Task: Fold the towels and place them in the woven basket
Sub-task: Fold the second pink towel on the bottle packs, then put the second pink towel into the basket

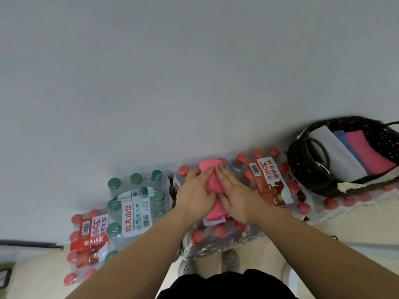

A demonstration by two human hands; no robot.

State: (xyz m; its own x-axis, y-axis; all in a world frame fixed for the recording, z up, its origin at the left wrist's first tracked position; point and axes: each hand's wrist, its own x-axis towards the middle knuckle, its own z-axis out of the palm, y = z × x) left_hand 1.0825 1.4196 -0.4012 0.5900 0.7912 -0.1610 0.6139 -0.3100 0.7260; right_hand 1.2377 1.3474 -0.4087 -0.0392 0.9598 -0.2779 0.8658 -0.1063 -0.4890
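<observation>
A pink towel [212, 182], folded into a narrow strip, lies on top of shrink-wrapped packs of red-capped bottles [267, 180]. My left hand [197, 194] presses flat on its left side and my right hand [237, 194] presses flat on its right side, fingers together. At the far right a dark woven basket [302, 160] rests on the bottle packs. Inside it lie three folded towels: a white one [336, 154], a blue one [350, 151] and a pink one [369, 151].
A pack of green-capped water bottles [136, 203] and another red-capped pack [88, 240] stand to the left on the floor. A grey wall [172, 72] rises right behind the packs. My feet in white shoes [231, 261] show below.
</observation>
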